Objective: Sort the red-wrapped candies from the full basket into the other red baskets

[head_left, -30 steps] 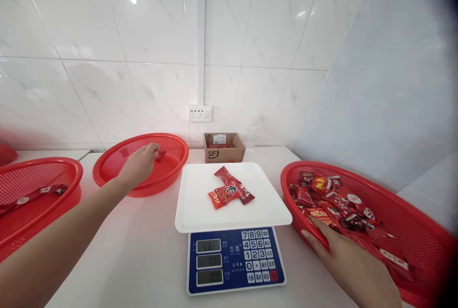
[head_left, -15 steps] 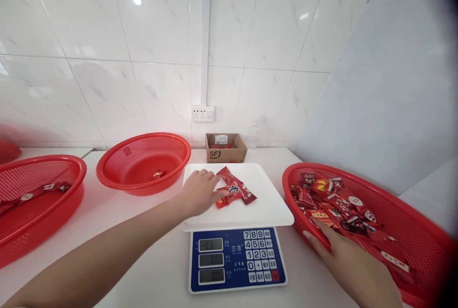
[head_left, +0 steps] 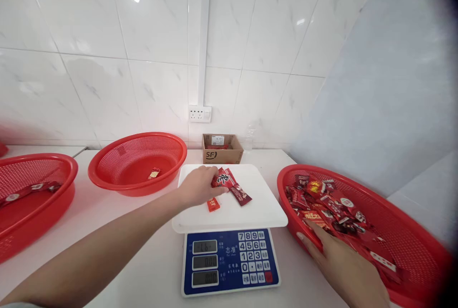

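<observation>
My left hand (head_left: 200, 185) is closed on a red candy packet (head_left: 224, 179) with a large dark character, over the white pan of the scale (head_left: 250, 215). Beside that packet, a longer dark red packet (head_left: 241, 195) lies slanted on the pan, partly covered. A small orange-red packet (head_left: 213, 204) lies just below my fingers. My right hand (head_left: 339, 265) grips the near left rim of a red plastic basket (head_left: 404, 212), thumb outside and fingers over the edge. Many red-wrapped candies (head_left: 329, 203) are heaped inside it.
The scale's blue keypad panel (head_left: 231, 262) faces me. Behind the pan stands an open cardboard box (head_left: 222, 156) with red packets. To the left are a red basket (head_left: 138, 186) holding a small packet and another red basket (head_left: 39, 212). A tiled wall with a socket (head_left: 200, 114) closes the back.
My left fingers have closed on the red packet and shifted it up and left, uncovering the small orange-red packet. My right hand keeps its hold on the basket rim.
</observation>
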Available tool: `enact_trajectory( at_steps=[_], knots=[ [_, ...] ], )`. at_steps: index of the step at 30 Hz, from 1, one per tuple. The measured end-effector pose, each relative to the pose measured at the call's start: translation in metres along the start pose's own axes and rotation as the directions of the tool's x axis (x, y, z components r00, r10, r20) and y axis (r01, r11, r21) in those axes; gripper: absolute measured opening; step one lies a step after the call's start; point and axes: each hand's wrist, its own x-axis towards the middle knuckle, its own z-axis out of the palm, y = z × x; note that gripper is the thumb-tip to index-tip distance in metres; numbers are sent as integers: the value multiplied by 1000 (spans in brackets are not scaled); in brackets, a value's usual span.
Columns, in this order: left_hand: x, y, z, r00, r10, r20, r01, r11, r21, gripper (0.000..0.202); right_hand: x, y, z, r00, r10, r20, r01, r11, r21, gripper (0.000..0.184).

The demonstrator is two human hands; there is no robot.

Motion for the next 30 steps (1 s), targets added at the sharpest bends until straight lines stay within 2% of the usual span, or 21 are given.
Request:
enact_trajectory(
  at_steps=[4,7,10,14,16,19,23,26,30],
  knots=[
    [-5,-18,-18,984,24,179,-18,999,-33,45,-1,0,0,1000,13,12,-13,1000,11,56],
    [-7,-22,-21,952,76,296,-75,997,-15,52,0,0,0,1000,5,-11,-5,999,37,55],
    [-5,-17,-19,926,149,346,-161,987,5,44,0,0,1,1000,5,-7,-4,999,37,55],
    [-2,-8,-13,911,229,344,-244,970,1,30,0,-1,-1,1000,3,-2,-2,1000,12,54],
    [-2,-7,-9,915,231,331,-243,970,-6,31,0,-1,-2,1000,2,-8,-2,1000,10,53],
    [-5,-9,-5,942,166,291,-174,985,1,31,0,-2,-3,1000,10,0,-10,1000,4,53],
    [-8,-22,-16,989,27,147,-34,999,41,30,0,-2,-2,1000,9,4,-9,1000,1,54],
    [-9,-44,-36,997,-78,-2,77,994,81,24,0,-1,-1,1000,0,4,0,1000,13,54],
    [-8,-85,-56,965,-214,-150,239,954,181,28,0,-1,-1,1000,9,15,-9,1000,20,55]
  ],
)
